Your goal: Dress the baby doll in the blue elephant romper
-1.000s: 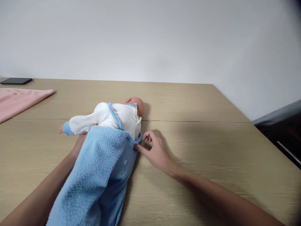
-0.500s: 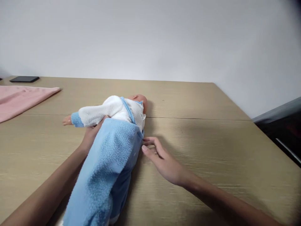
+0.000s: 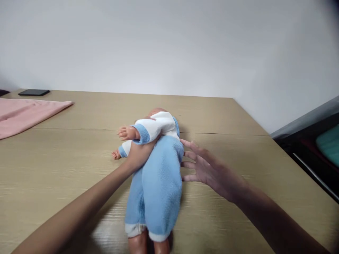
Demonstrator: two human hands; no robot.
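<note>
A baby doll [image 3: 164, 176] in a blue and white fleece outfit lies tilted on its side on the table, head at the far end and bare feet toward me. Its blue-cuffed arms point left. My left hand [image 3: 143, 153] grips the doll's torso from the left, just under the upper arm, and the fingers are partly hidden behind the doll. On the other side, my right hand [image 3: 203, 167] has its fingers stretched and spread, the tips at the back of the blue trousers. Much of the doll's head is hidden behind its shoulder.
The wooden table [image 3: 233, 151] has a seam across it and meets a pale wall [image 3: 169, 46]. A pink cloth [image 3: 29, 114] lies at the left, with a black phone-like slab [image 3: 34, 92] behind it. Beyond the right edge stands a dark object with a teal part [image 3: 328, 141].
The doll has rolled over onto its other side and shifted right, so both arms and the lower legs now show. My right hand's fingers have spread apart.
</note>
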